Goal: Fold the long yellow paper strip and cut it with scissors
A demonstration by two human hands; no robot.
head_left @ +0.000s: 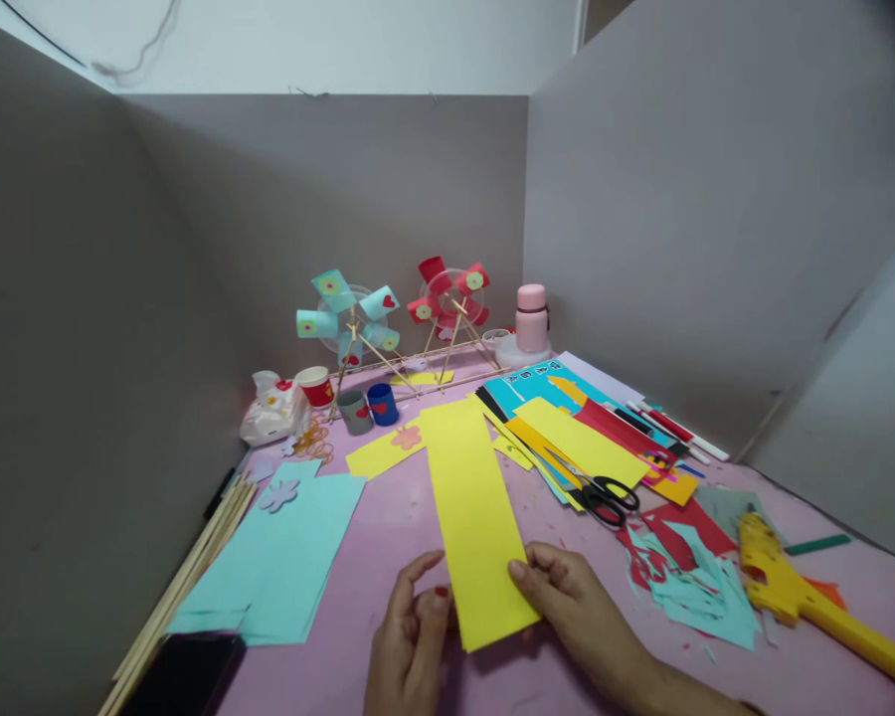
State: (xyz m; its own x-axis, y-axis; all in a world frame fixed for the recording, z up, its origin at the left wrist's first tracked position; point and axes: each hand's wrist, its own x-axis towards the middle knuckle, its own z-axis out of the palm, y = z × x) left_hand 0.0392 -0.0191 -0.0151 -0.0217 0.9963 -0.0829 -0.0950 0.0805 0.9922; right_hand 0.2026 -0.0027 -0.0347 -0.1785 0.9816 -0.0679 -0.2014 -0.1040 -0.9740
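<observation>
Workpiece: yellow strip (483, 517), long flat rectangle, smooth matte paper or thin card, lower ctr. of frame, far end reaching mid-frame over the pink tabletop (384, 527). R hand (588, 609): grip pinching strip at its lower R edge, thumb on upper face. L hand (409, 636): fingers bent at or just beside lower L edge; cannot tell if this grip is closed on the paper or only next to it. Current step (judged): positioning strip by hand, no tool held. Next move calls for light, approx. even pressure at both edges; thin stock would likely crease if squeezed. Adj. to far end, L side: second yellow piece (373, 459) w/ rounded pink cutout (407, 438). R of ctr.: paper stack (582, 438), smooth coloured sheets, w/ scissors (586, 483) on top, blk handle loops, metal blades. Lower R: ragged teal scraps (705, 597), then yellow plastic glue gun (791, 594). Lower L: pale-teal sheets (290, 557), lobed lilac cutout (278, 494) on top; straight wooden sticks (186, 577) alongside. Upper ctr.: teal wheel model (353, 326) & red wheel model (458, 306), curled-paper vanes, clear discs, stick legs.
</observation>
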